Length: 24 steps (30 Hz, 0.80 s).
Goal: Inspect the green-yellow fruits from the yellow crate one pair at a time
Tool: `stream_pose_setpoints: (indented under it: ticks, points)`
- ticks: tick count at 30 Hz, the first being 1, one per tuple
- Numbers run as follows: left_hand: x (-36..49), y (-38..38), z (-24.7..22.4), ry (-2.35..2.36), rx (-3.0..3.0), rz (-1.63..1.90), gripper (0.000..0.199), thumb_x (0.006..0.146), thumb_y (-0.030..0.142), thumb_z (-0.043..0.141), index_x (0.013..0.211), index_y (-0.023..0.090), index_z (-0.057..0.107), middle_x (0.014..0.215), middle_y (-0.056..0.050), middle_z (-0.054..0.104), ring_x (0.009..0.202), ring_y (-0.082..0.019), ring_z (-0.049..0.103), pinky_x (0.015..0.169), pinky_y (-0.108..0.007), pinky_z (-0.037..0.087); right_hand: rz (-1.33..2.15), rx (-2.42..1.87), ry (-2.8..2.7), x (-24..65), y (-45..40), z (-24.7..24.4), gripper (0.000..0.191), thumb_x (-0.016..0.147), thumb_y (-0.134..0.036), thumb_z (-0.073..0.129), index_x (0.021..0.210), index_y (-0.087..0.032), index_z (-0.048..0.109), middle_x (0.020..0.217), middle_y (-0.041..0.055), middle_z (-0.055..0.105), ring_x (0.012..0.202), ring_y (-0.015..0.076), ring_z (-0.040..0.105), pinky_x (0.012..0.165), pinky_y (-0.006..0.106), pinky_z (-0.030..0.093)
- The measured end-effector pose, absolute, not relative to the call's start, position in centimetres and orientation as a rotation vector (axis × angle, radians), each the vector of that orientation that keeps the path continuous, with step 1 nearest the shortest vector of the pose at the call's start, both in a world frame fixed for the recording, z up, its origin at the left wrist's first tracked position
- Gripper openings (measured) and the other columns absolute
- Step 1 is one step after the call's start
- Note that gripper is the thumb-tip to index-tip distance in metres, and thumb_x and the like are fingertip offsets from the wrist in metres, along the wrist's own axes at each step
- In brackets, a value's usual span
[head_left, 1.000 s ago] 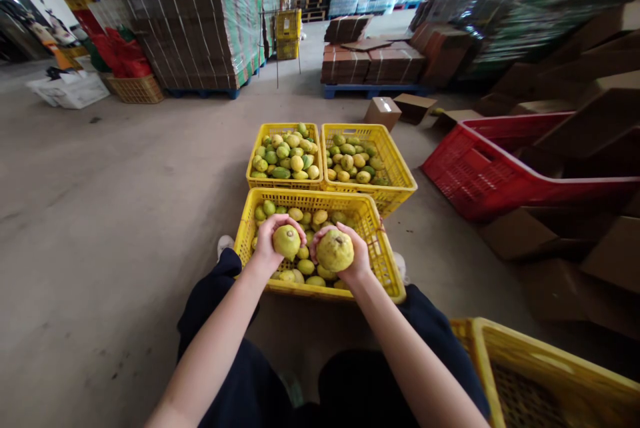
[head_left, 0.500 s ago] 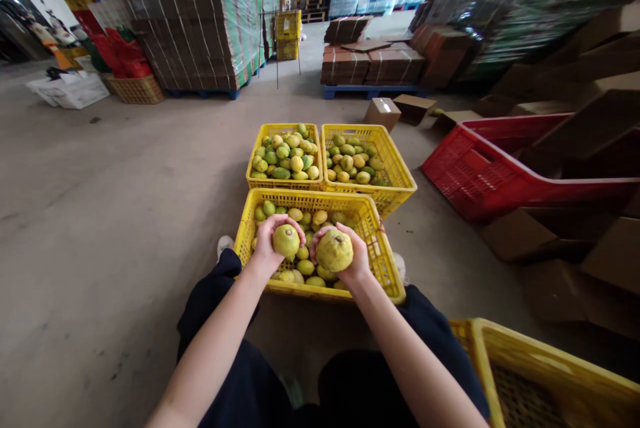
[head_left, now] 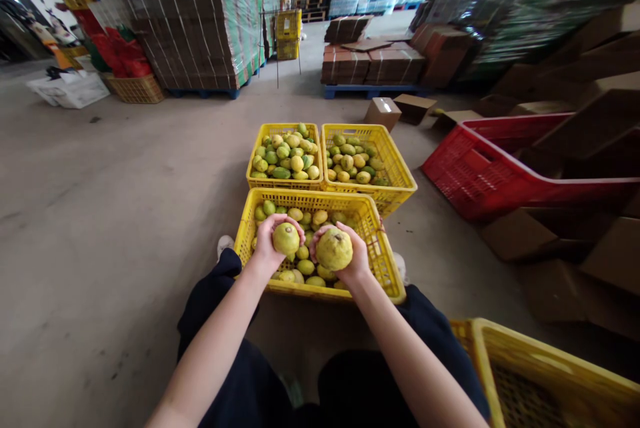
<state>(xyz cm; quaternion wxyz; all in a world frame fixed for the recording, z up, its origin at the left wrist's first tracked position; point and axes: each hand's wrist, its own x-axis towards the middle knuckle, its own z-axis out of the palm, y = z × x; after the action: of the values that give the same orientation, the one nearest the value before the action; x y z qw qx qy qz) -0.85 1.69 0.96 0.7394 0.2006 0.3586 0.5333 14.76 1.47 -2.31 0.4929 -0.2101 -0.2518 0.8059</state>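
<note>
One smooth fruit (head_left: 285, 239) cupped in left hand (head_left: 266, 245), one lumpy fruit (head_left: 335, 249) wrapped by right hand (head_left: 359, 260); probably firm, light, bruisable, best held around the widest part.

The left hand (head_left: 267, 241) is easing very slightly, and the smaller fruit (head_left: 285, 241) in it is drifting a touch upward and leftward in the head view compared with a second ago. The right hand (head_left: 359, 255) is making a similarly faint move, bringing the larger fruit (head_left: 334, 251) a little higher and further left too. Whether the hands are lifting or edging away from the body is staying too subtle to tell.
</note>
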Motion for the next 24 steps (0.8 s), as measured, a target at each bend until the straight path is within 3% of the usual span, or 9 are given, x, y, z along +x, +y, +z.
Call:
stream_pose_setpoints:
  ticks: [12, 17, 20, 24]
  points:
    - [-0.86, 1.79, 0.63, 0.762, 0.449, 1.176, 0.022, 0.067, 0.031, 0.052, 0.053, 0.015, 0.058, 0.052, -0.005, 0.061, 0.046, -0.015, 0.056, 0.046, -0.026, 0.044, 1.968, -0.503, -0.607, 14.84, 1.49, -2.4, 0.03, 0.077, -0.038, 0.056, 0.071, -0.013, 0.07, 0.066, 0.0078, 0.07, 0.055, 0.0215, 0.065, 0.045, 0.032, 0.052]
    - [-0.87, 1.82, 0.99, 0.773, 0.295, 1.157, 0.026, 0.074, 0.028, 0.047, 0.054, 0.014, 0.058, 0.051, -0.006, 0.059, 0.045, -0.015, 0.056, 0.044, -0.024, 0.045, 1.984, -0.547, -0.546, 14.85, 1.47, -2.27, 0.032, 0.08, -0.04, 0.055, 0.073, -0.012, 0.07, 0.068, 0.009, 0.07, 0.058, 0.0231, 0.067, 0.046, 0.033, 0.054]
    - [-1.1, 1.91, 1.09, 0.762, 0.067, 1.149, 0.027, 0.079, 0.027, 0.044, 0.065, 0.013, 0.061, 0.058, -0.006, 0.063, 0.05, -0.014, 0.06, 0.048, -0.023, 0.05, 1.984, -0.605, -0.42, 14.78, 1.45, -2.05, 0.034, 0.084, -0.041, 0.05, 0.085, -0.013, 0.07, 0.074, 0.0091, 0.072, 0.063, 0.0236, 0.069, 0.053, 0.035, 0.057]
    - [-1.45, 2.0, 0.72, 0.67, -0.073, 1.204, 0.032, 0.083, 0.029, 0.044, 0.095, 0.009, 0.065, 0.082, -0.012, 0.07, 0.069, -0.019, 0.068, 0.06, -0.027, 0.057, 1.959, -0.618, -0.217, 14.62, 1.55, -2.13, 0.031, 0.088, -0.035, 0.048, 0.099, -0.013, 0.066, 0.084, 0.0112, 0.074, 0.075, 0.0247, 0.072, 0.064, 0.036, 0.06]
